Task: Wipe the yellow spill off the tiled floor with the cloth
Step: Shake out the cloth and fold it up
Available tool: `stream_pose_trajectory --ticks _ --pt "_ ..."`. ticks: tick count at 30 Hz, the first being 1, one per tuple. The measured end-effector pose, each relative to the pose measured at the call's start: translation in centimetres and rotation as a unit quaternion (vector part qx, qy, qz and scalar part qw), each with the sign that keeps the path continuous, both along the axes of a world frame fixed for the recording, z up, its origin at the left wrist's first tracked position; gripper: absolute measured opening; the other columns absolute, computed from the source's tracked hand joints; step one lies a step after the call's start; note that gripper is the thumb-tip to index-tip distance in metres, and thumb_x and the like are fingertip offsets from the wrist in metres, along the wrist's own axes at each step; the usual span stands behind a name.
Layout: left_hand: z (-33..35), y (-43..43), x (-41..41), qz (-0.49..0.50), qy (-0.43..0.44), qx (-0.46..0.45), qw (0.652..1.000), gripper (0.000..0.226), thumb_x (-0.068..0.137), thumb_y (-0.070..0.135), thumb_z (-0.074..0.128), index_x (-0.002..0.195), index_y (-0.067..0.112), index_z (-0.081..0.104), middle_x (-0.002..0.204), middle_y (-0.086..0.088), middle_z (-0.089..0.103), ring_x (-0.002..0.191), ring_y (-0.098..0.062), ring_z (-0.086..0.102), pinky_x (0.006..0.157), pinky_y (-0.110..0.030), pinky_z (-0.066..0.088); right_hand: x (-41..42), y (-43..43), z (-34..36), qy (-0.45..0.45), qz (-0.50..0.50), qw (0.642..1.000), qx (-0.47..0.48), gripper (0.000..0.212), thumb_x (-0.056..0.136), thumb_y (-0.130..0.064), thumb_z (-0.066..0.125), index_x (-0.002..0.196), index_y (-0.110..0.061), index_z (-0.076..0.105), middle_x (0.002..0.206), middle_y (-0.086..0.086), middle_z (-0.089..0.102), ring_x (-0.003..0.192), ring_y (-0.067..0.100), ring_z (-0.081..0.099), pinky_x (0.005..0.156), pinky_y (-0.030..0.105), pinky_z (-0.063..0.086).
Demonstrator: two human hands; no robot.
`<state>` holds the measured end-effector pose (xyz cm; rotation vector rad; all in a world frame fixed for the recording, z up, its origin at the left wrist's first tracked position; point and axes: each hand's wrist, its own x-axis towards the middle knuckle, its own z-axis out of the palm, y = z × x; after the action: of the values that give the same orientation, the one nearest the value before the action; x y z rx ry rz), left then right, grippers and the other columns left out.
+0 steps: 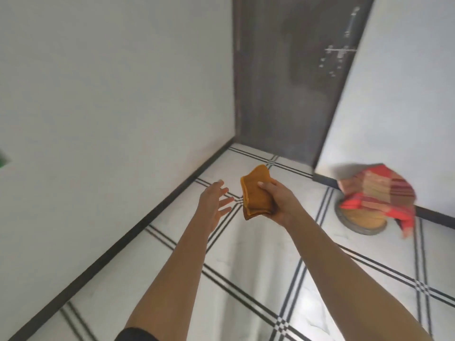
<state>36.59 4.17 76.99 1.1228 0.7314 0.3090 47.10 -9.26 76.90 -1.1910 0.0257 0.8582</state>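
My right hand [278, 200] grips a folded orange-brown cloth [256, 193] and holds it up in the air above the white tiled floor [246, 267]. My left hand [214, 205] is just to the left of the cloth, fingers spread and palm turned towards it, a small gap between them. No yellow spill shows on the tiles in view; both forearms cover part of the floor.
A white wall with a dark skirting [138, 232] runs along the left. A dark door [290, 77] closes the far end. At the right a red checked cloth [379, 195] lies over a round metal dish [357, 222] by the right wall.
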Motion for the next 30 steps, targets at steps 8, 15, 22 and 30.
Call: stream_pose_trajectory --ticks 8,15,22,30 --pt "-1.7 -7.9 19.6 -0.152 0.015 0.020 0.988 0.045 0.094 0.040 0.045 0.134 0.017 0.042 0.133 -0.007 0.050 0.104 -0.027 0.055 0.083 -0.040 0.045 16.6 -10.3 -1.9 0.002 -0.151 0.988 0.027 0.054 0.077 -0.007 0.068 0.128 -0.018 0.051 0.121 0.019 0.056 0.089 0.033 0.061 0.054 0.035 0.053" --pt "-3.8 -12.4 38.3 -0.253 0.013 0.010 0.967 0.042 0.095 0.040 0.045 0.130 0.018 0.043 0.128 -0.005 0.050 0.106 -0.028 0.054 0.082 -0.040 0.044 31.7 -15.7 -4.1 0.007 -0.263 0.964 0.032 0.057 0.078 -0.006 0.068 0.130 -0.017 0.050 0.123 0.019 0.056 0.093 0.035 0.061 0.059 0.040 0.055" --pt "-4.5 -16.6 56.7 -0.342 0.048 -0.004 0.939 0.029 0.094 0.034 0.049 0.119 0.018 0.050 0.117 -0.002 0.055 0.106 -0.026 0.055 0.085 -0.040 0.045 46.1 -20.0 -5.0 0.032 -0.332 0.943 0.005 0.052 0.077 -0.009 0.070 0.125 -0.019 0.055 0.124 0.021 0.058 0.102 0.040 0.061 0.074 0.049 0.055" --pt "-11.8 -23.7 75.4 -0.399 0.137 -0.007 0.907 0.015 0.095 0.030 0.047 0.102 0.018 0.054 0.108 -0.006 0.061 0.098 -0.022 0.059 0.080 -0.037 0.045 62.7 -26.7 -13.1 0.108 -0.344 0.931 0.062 0.055 0.085 -0.002 0.058 0.135 -0.021 0.045 0.128 0.021 0.052 0.095 0.035 0.060 0.061 0.036 0.055"
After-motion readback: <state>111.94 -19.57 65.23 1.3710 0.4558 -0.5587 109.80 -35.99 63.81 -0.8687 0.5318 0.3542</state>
